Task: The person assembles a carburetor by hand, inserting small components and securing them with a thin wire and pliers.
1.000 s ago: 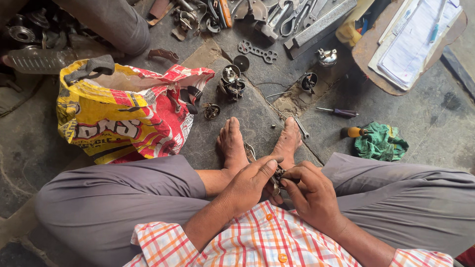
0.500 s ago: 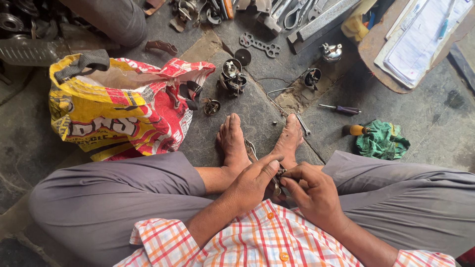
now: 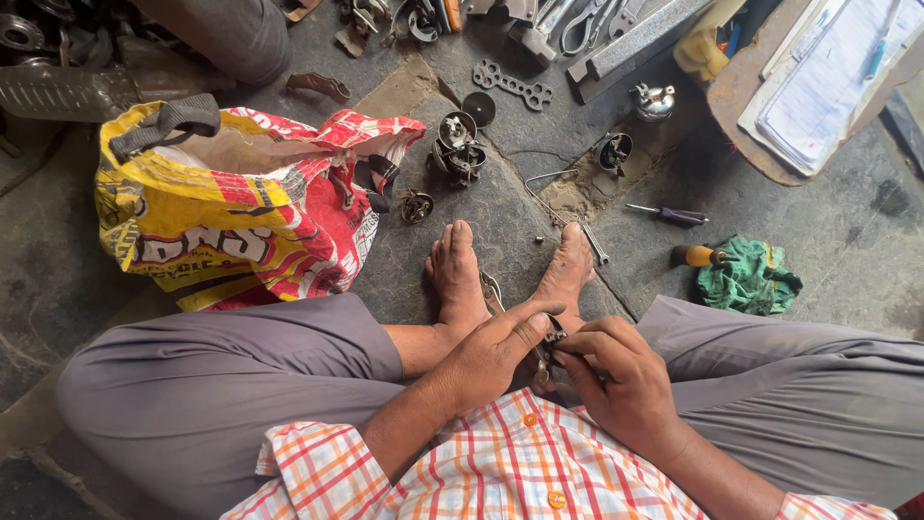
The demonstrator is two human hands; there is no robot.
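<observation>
Hands pinching small metal part [image 3: 551, 337] btwn feet, left hand [image 3: 496, 349], right hand [image 3: 616, 376], both closed on it

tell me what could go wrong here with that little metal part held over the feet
1. The small metal part is pinched only by the fingertips of the left hand and right hand; a slip could drop it onto the bare feet.
2. If it falls, it may get lost among the loose metal pieces scattered on the stone floor.
3. The screwdriver lies near the right foot, easy to kick or step on.
</observation>
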